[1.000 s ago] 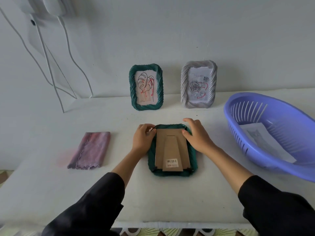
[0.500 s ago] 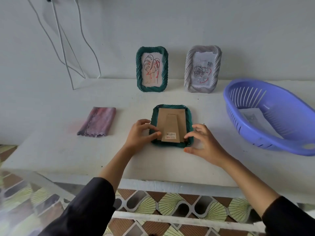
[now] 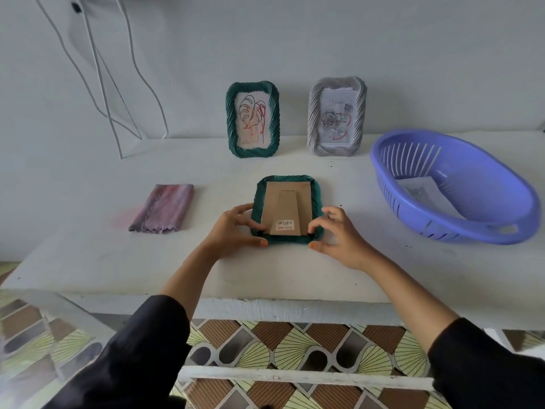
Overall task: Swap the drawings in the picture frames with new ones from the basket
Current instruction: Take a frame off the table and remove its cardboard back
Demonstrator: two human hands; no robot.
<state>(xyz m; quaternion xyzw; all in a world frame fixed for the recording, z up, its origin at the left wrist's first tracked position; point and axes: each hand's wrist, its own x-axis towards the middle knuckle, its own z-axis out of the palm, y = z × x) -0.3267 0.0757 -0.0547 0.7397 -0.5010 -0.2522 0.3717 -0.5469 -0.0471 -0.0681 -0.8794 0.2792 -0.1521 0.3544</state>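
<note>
A green picture frame (image 3: 286,184) lies face down on the white table (image 3: 88,255), its brown cardboard back and folded stand up. My left hand (image 3: 233,231) pinches its near left corner with thumb and fingers. My right hand (image 3: 339,234) pinches the near right corner the same way. Two frames stand against the wall behind: a green frame (image 3: 252,119) with a leaf drawing and a grey frame (image 3: 336,116) with a rose drawing. At the right a purple basket (image 3: 460,228) holds a sheet of paper with a drawing (image 3: 424,193).
A folded pink-purple cloth (image 3: 163,208) lies on the table to the left. White cables (image 3: 100,72) hang down the wall at the back left. The table's front edge is close to me, with patterned floor tiles (image 3: 295,346) below.
Both hands slid from the frame's far corners down its sides to the near corners. My head moved back, so more of the table edge and floor shows.
</note>
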